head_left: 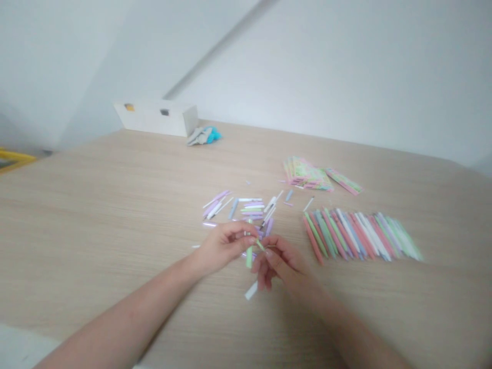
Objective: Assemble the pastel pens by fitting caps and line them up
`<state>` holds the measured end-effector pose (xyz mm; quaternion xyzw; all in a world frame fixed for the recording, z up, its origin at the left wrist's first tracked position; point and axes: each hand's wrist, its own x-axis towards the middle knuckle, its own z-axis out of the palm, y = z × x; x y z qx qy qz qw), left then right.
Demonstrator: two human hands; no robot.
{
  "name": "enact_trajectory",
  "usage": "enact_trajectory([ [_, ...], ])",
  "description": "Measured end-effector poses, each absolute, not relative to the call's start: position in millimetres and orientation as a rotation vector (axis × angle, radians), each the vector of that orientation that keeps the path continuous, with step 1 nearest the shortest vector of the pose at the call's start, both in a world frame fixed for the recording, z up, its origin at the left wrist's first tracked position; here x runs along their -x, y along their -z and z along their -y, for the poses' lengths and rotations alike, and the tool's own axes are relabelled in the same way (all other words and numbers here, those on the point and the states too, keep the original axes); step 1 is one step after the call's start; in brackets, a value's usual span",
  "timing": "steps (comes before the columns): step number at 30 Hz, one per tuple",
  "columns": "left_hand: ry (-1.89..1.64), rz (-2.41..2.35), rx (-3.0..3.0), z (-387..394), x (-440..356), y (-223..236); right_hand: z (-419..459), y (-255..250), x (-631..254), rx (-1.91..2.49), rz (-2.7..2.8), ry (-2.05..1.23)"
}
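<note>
Between my two hands is a small light green pen part (260,245), pinched at one end by my left hand (220,248) and at the other by my right hand (283,262). A light green pen barrel (249,257) shows upright in the view just below my left fingertips; whether it lies on the table or is held, I cannot tell. Close under my right fingers is a white tube-like piece (251,291). Beyond the hands lie loose purple, white and green pen parts (251,207), with thin refills (269,217) among them, partly hidden by my fingers.
To the right, a row of coloured pens (361,234) lies side by side on the wooden table (115,220). Behind it are printed pink-green packets (307,174). A white box (154,119) stands at the back left, beside a crumpled grey and blue item (205,135).
</note>
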<state>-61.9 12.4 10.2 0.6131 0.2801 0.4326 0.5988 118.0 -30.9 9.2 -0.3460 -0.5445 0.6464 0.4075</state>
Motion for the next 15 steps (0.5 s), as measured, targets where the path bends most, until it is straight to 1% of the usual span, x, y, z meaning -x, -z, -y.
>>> enact_trajectory([
  [8,-0.958,-0.53,-1.403,-11.8,59.1,-8.7,28.4,-10.6,-116.2,0.873,1.364,-1.568],
  [15,-0.911,-0.457,-1.382,-11.2,58.8,-6.8,24.4,-6.4,-117.3,0.886,1.24,-1.625],
])
